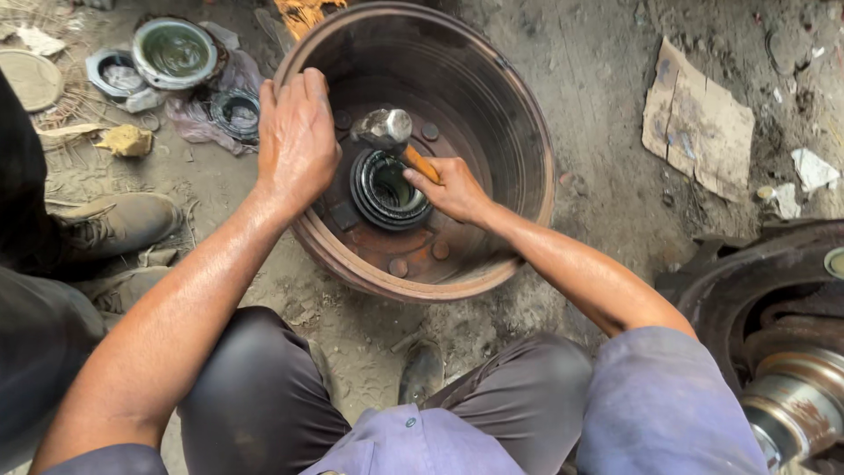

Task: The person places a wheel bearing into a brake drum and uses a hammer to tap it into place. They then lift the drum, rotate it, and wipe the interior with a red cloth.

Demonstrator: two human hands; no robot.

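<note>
Hammer (pixel 387 130), steel-headed with orange handle, clenched in right hand (pixel 453 189), head poised just above black ring-shaped bearing (pixel 389 189); left hand (pixel 296 141) grasps rusty round brake drum (pixel 527 132) rim.

Both hands (pixel 294 141) (pixel 453 189) forward, fingers curled
</note>
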